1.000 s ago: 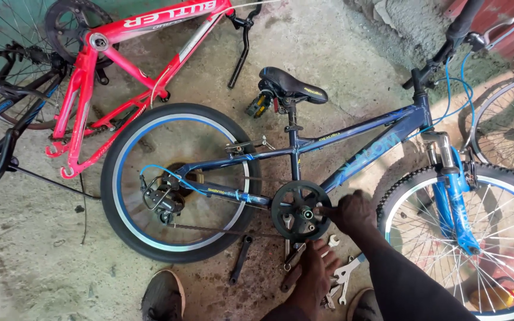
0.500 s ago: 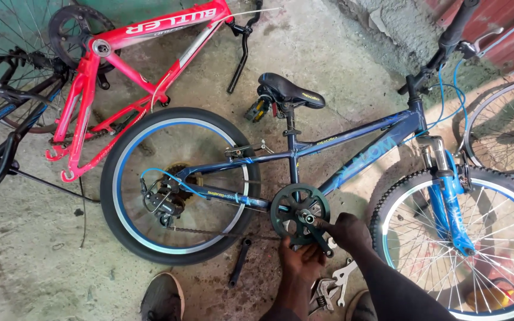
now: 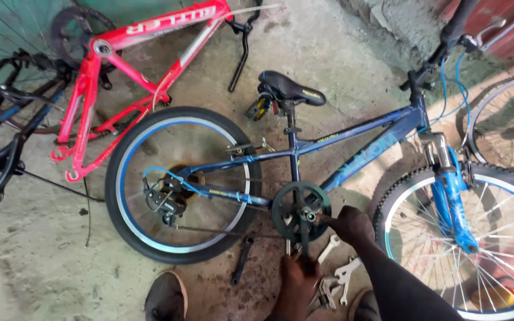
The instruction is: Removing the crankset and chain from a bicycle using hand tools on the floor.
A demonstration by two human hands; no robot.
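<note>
- While the blue bicycle leans on the concrete floor, its black chainring sits low at mid-frame, by the rear wheel.
- Left hand closes around the crank arm hanging below; right hand pinches a tool at the hub.
- Rigid steel, likely greasy; the crank arm's end looks the best hold.
- Spanners lie beside the 2 hands.
- Since 0.5 s ago, the left hand has dropped slightly lower.
</note>
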